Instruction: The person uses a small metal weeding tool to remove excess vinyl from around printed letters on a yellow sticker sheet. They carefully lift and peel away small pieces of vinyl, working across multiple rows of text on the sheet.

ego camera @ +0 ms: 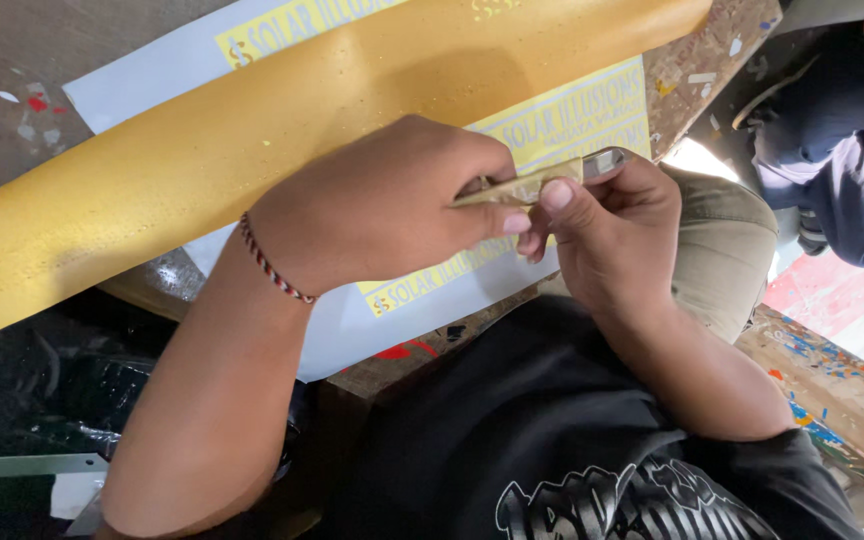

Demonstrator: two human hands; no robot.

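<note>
Head view, looking down at two hands meeting over a work surface.

Left hand (392, 205): curled nearly to a fist, fingers wrapped round the near end of a slim, flat, tan-and-metal hand tool (532, 183); woven red-and-dark bracelet (274, 265) at the wrist.

Right hand (617, 230): fingers bent in, thumb and forefinger pinching the tool's far, metallic end. Both hands closed on the same tool, held just above the yellow-and-white printed sheet (422, 290).

Beyond the hands: long, curved, gold-painted panel (202, 150) lying diagonally across the sheet, surface finely pebbled. Paint-flecked wooden board (702, 55) beneath. Another person's blue sleeve (852, 170) at upper right, apart from the work.

Judged handling of the tool: light, rigid, narrow; likely sharp or thin at the metal end, so best gripped along the tan body. Smooth faces may slip; a firm pinch advisable. Exact kind of tool not discernible, mostly hidden by fingers.
</note>
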